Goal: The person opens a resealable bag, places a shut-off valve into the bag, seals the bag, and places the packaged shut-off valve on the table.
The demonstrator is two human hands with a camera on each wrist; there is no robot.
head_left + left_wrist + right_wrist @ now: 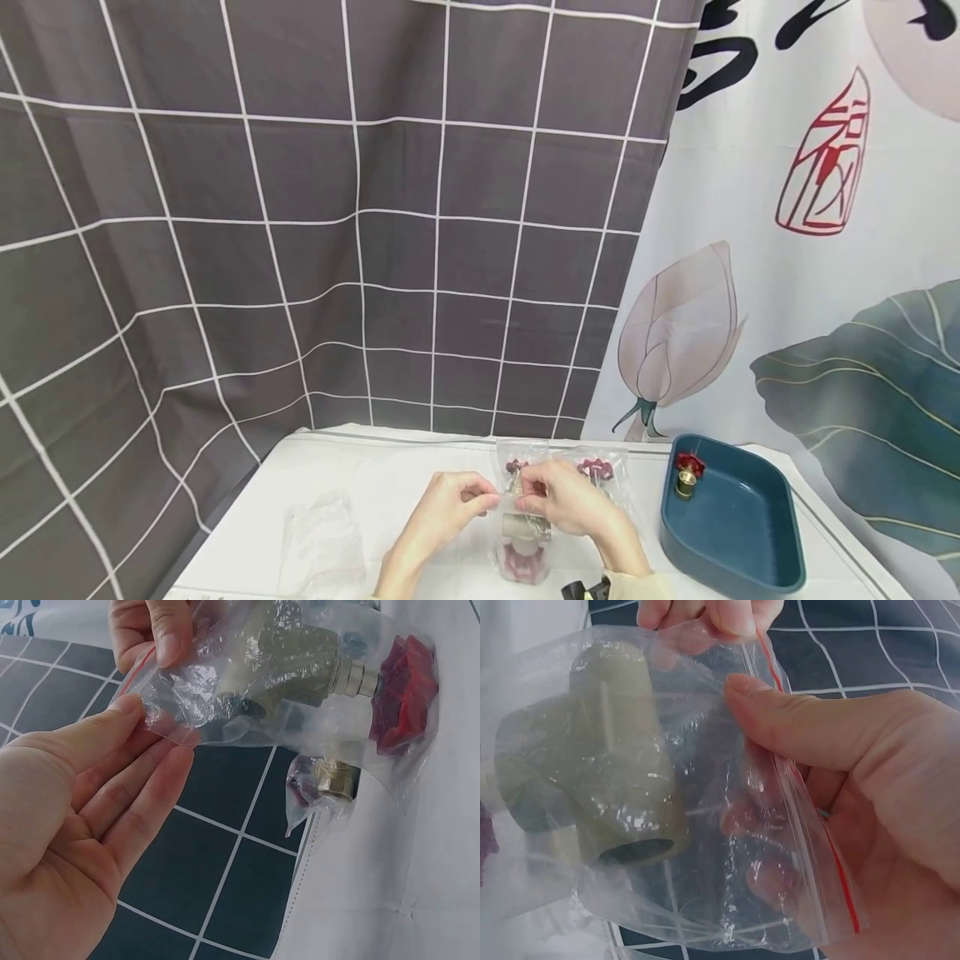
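Observation:
A clear zip bag (705, 825) with a red line along its mouth hangs between my hands. Inside it sits a valve (285, 667) with a pale olive tee-shaped body and a red handwheel (405, 694). My left hand (453, 504) pinches one side of the bag's mouth between thumb and fingers. Opposite it, my right hand (566, 496) pinches the zip edge, thumb in front and fingers behind the film. Whether the zip is parted cannot be made out. Just beyond the hands, other bagged valves with dark red handwheels (596, 469) lie on the white table.
On the right stands a blue tray (757, 517) holding an unbagged valve with a red handwheel (688, 465) and brass end. A flat clear bag (322, 542) lies at the table's left. A grey checked curtain (405, 250) hangs behind the white table (405, 454).

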